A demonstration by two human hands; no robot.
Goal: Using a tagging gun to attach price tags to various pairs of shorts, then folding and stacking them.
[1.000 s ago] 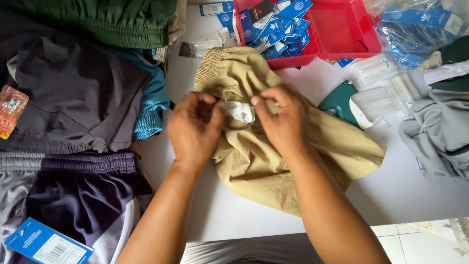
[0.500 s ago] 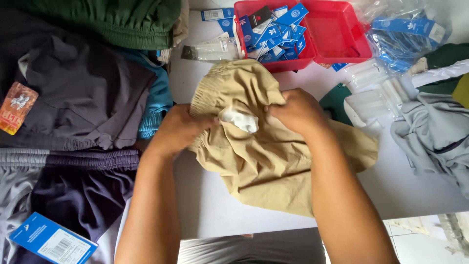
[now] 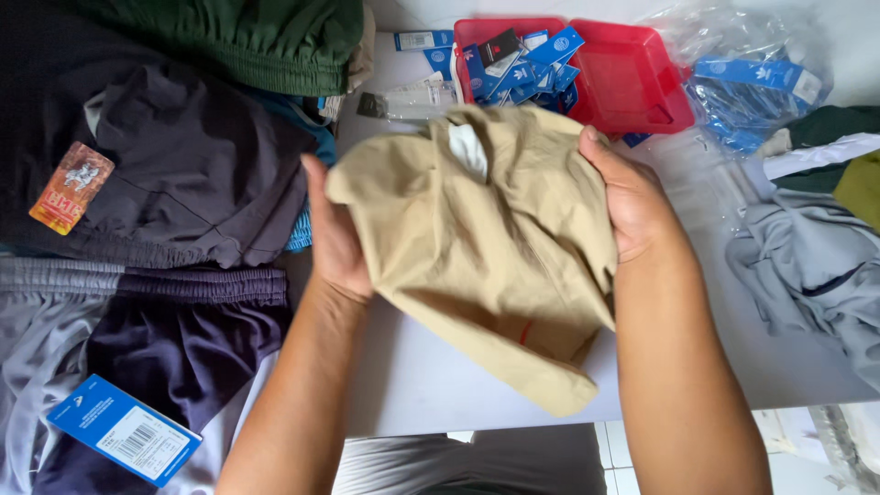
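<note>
the tan garment point(image 3: 486, 247) hangs between the 2 hands, lifted off the white table point(image 3: 412, 385). its long axis runs from upper left to lower right, the free end drooping toward the person's lap. the left hand point(image 3: 335, 238) clasps the left edge, fingers tucked behind the cloth and mostly hidden. the right hand point(image 3: 628, 202) grasps the upper right edge, thumb on top, fingers wrapped behind. both sit about level with the top fold, neither clearly nearer.

the cloth is plain khaki, soft and creased, with a white label point(image 3: 469, 148) near the top fold and what may be a small red mark low on it. behind it stands a red tray point(image 3: 632, 92) of blue tags; dark shorts point(image 3: 183, 174) lie to the left.
</note>
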